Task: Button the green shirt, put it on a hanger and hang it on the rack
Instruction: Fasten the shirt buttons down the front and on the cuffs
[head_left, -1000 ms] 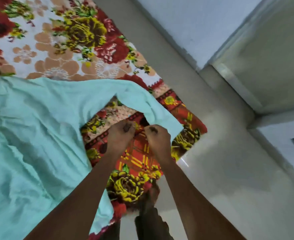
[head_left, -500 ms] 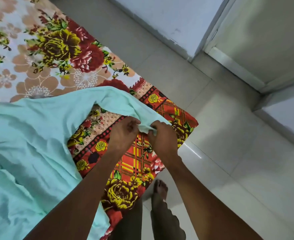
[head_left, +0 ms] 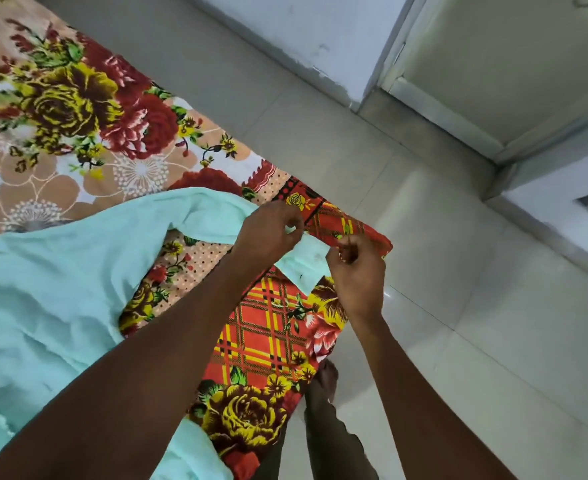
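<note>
The pale green shirt (head_left: 43, 299) lies spread over the bed at the left, one sleeve stretching right toward the bed's corner. Its cuff (head_left: 303, 265) lies open and flat between my hands. My left hand (head_left: 268, 233) pinches the cuff's upper edge with thumb and fingers. My right hand (head_left: 358, 271) pinches the cuff's right edge beside it. No hanger or rack is in view.
The bed carries a flowered sheet (head_left: 78, 109) and a red plaid border (head_left: 261, 337) at the corner. Pale floor tiles (head_left: 458, 323) lie to the right, with a wall base (head_left: 303, 57) and a door frame (head_left: 441, 109) beyond. My foot (head_left: 323, 379) stands beside the bed.
My hands have drawn slightly apart, and the cuff that was bunched between them now lies open and flat. The camera has tilted, so the bed corner sits further right.
</note>
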